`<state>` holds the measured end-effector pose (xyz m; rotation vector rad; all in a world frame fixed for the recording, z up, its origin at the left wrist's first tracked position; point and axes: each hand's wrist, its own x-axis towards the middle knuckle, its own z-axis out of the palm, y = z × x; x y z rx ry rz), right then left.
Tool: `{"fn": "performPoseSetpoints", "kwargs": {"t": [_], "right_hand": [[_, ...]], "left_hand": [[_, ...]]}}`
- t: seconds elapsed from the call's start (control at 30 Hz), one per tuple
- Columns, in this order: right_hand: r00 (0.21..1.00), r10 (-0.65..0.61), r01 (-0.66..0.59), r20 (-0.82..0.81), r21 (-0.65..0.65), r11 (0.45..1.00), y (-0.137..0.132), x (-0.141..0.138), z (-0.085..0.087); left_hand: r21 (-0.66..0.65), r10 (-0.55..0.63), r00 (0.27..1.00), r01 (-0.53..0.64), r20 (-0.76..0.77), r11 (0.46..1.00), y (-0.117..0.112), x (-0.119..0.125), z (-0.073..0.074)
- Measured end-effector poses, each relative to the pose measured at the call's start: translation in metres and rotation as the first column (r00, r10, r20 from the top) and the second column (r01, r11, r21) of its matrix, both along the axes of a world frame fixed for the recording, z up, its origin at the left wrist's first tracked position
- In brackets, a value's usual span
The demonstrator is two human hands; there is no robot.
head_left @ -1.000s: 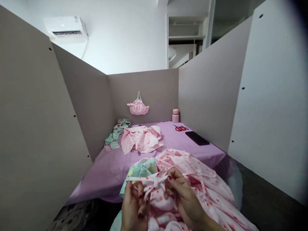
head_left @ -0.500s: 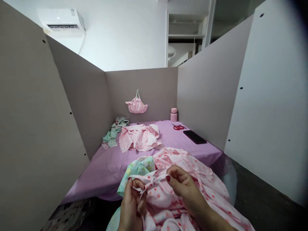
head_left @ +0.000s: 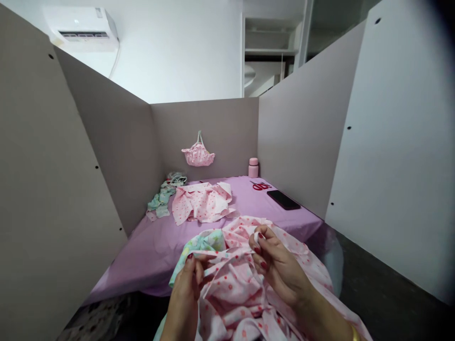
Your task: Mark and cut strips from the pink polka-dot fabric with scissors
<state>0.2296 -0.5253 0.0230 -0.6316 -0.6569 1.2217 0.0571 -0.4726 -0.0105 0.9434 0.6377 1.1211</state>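
Pink fabric with red dots (head_left: 234,284) is bunched over my lap, partly covering a mint-green patterned cloth (head_left: 209,240). My left hand (head_left: 186,289) is closed, pinching a narrow edge of the dotted fabric between thumb and fingers. To its right, my right hand (head_left: 279,267) is raised over the fabric, thumb and forefinger closed on a small whitish strip (head_left: 257,237). Whether that strip joins the dotted fabric cannot be made out. Fingers hide part of what each hand grips.
On the purple-covered table (head_left: 192,232) lie another dotted pink cloth (head_left: 202,203), green scraps (head_left: 161,201), red-handled scissors (head_left: 261,186) and a black phone (head_left: 283,200). A pink bottle (head_left: 253,168) stands at the back. Grey partitions (head_left: 295,128) enclose three sides; a dotted pouch (head_left: 198,155) hangs there.
My right hand has risen slightly and turned, now showing a whitish strip in its fingertips. My left hand has shifted a little left, still pinching the fabric. The view has turned slightly right.
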Motion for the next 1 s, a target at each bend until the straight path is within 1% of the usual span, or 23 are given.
{"fn": "performPoseSetpoints", "kwargs": {"t": [0.1,0.2,0.3,0.37,0.47,0.6,0.67,0.77,0.87,0.93,1.0], "right_hand": [[0.999,-0.038,0.037,-0.029,-0.045,0.998,0.001,0.001,-0.003],[0.997,-0.055,0.052,-0.049,-0.07,0.996,0.001,0.002,-0.006],[0.995,-0.075,0.069,-0.065,-0.089,0.994,-0.001,0.003,-0.006],[0.995,-0.079,0.072,-0.067,-0.089,0.993,-0.001,0.004,-0.006],[0.997,-0.062,0.061,-0.036,-0.034,0.998,-0.001,0.008,-0.004],[0.996,-0.067,0.064,0.067,0.049,0.997,0.004,0.009,-0.005],[0.996,-0.024,0.021,0.085,0.039,0.999,0.007,0.007,-0.01],[0.996,0.043,-0.046,0.074,0.036,0.998,0.012,0.005,-0.016],[0.997,0.069,-0.071,0.042,0.048,0.996,0.017,0.005,-0.017],[0.996,0.082,-0.084,0.036,0.043,0.996,0.019,0.003,-0.015],[0.993,0.096,-0.099,0.061,0.042,0.994,0.019,-0.001,-0.012]], "left_hand": [[-0.095,0.043,0.992,-0.032,0.12,0.995,0.003,0.001,-0.001],[-0.213,0.106,0.97,-0.058,0.219,0.975,0.004,0.002,-0.001],[-0.346,0.144,0.957,-0.049,0.252,0.937,0.003,0.0,0.002],[-0.4,0.158,0.956,-0.047,0.247,0.915,0.004,-0.002,0.004],[-0.395,0.136,0.96,-0.03,0.244,0.918,0.007,-0.004,0.007],[-0.367,-0.01,0.976,0.09,0.215,0.926,0.013,-0.003,0.009],[-0.347,-0.086,0.973,0.158,0.214,0.924,0.015,-0.001,0.008],[-0.346,-0.096,0.973,0.166,0.21,0.923,0.017,0.002,0.008],[-0.384,-0.111,0.97,0.189,0.218,0.904,0.02,0.003,0.011],[-0.345,-0.175,0.955,0.253,0.24,0.904,0.021,0.004,0.014],[-0.273,-0.219,0.946,0.282,0.24,0.92,0.022,0.005,0.017]]}}
